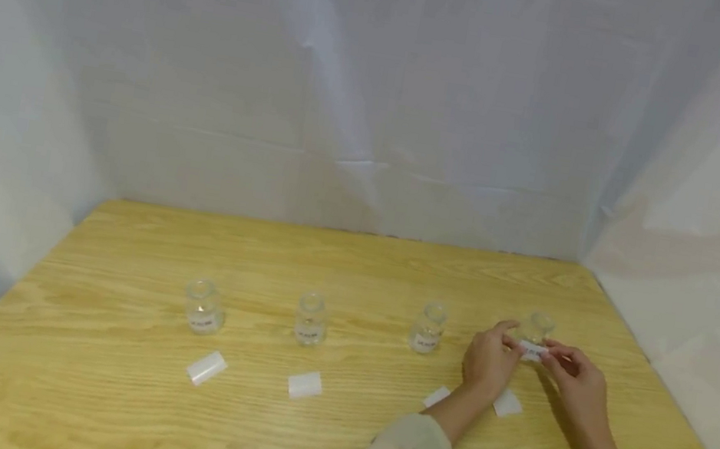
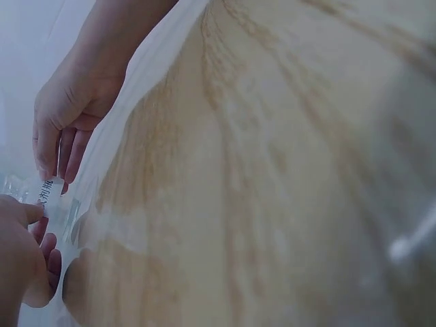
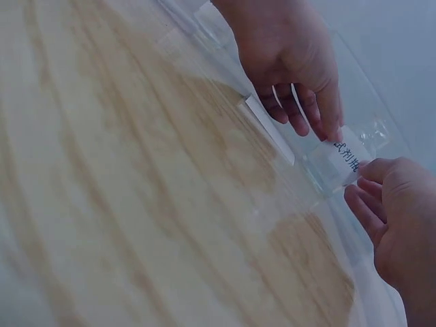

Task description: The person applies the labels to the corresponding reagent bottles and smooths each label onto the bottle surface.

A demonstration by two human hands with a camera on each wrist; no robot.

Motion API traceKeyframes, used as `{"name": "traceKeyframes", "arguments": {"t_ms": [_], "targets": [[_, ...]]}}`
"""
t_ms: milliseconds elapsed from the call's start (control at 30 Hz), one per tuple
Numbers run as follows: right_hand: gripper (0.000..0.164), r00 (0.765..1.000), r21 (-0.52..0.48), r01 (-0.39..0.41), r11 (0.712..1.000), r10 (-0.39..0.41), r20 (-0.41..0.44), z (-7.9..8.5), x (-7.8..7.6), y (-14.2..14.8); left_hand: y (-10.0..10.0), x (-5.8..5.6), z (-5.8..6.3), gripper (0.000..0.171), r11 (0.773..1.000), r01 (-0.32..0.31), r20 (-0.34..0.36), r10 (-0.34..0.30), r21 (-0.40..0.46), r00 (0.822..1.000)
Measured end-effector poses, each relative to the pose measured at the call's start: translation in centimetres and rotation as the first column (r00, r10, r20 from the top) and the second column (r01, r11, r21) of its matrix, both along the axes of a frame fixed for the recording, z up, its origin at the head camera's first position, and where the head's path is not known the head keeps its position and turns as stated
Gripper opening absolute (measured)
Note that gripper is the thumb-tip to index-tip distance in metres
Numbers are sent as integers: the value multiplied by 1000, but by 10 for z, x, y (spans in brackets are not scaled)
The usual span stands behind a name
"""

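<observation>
At the far right of the row, a clear glass jar has a white label with dark printed characters across its front. My left hand pinches the left end of this label, thumb on its face. The opposite end is pinched by my right hand. In the right wrist view both thumbs lie on the ends of the label, close against the jar's side. The left wrist view shows the label between the two hands, with part of the jar hidden behind them.
Three more labelled glass jars, a left one, a middle one and a right one, stand along the wooden table. Several white paper pieces lie in front of the jars. White sheeting encloses the table.
</observation>
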State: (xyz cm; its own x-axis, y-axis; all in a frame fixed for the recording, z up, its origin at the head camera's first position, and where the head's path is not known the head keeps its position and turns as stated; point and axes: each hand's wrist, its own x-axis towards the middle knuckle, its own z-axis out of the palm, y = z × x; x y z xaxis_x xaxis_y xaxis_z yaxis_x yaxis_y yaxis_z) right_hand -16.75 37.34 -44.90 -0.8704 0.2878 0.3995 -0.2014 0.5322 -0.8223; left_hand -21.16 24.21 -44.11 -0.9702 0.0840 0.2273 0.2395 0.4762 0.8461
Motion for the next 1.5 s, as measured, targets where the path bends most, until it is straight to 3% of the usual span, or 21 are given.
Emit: {"name": "traceKeyframes", "arguments": {"t_ms": [300, 600, 800, 1167, 1300, 1500], "targets": [[29, 998, -26, 43, 999, -42, 38, -2, -1, -2, -4, 0, 1, 33, 999, -23, -39, 22, -32, 999], [26, 999, -35, 54, 998, -53, 11, -2, -1, -4, -4, 1, 2, 31, 993, -60, -88, 51, -103, 995], [30, 993, -59, 108, 992, -105, 44, -2, 0, -7, -4, 0, 1, 28, 987, -88, -115, 73, -133, 991], [28, 990, -111, 139, 984, -137, 27, -3, -1, -12, -6, -1, 1, 28, 984, -87, -150, 64, -154, 987], [23, 994, -162, 109, 981, -109, 5, -4, -2, -12, -7, -2, 1, 29, 994, -51, -138, 37, -98, 990], [30, 998, -229, 12, 973, -26, -56, -5, -3, -11, -6, -3, 0, 28, 995, 33, -41, -29, 95, 999]]}}
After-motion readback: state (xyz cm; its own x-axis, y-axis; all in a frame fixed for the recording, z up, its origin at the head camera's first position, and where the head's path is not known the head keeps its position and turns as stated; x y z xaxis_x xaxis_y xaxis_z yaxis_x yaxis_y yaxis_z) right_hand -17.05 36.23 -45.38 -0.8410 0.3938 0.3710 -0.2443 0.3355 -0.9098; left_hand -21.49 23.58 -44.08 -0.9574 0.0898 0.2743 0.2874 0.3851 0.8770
